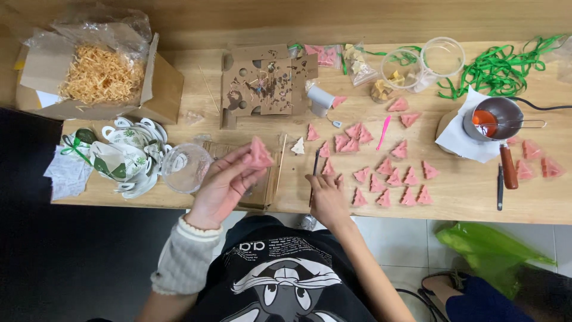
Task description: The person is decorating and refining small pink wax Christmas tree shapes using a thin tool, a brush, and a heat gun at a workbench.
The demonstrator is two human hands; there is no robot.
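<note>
A pink tree shape [260, 154] is pinched between the fingers [241, 160] of the left hand [223, 188], lifted above the desk [471, 197] near a clear lid [185, 167]. A thin dark tool [313, 179] is held against the desk under the curled fingers of the right hand [326, 198], just beside the rows of pink trees [390, 179]. The soft-looking shape could probably be dented or snapped by too firm a pinch. The nearest trees could be knocked askew if the tool were swung carelessly.

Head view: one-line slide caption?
Left hand lifts a pink tree-shaped piece; right hand holds a thin tool.
</note>
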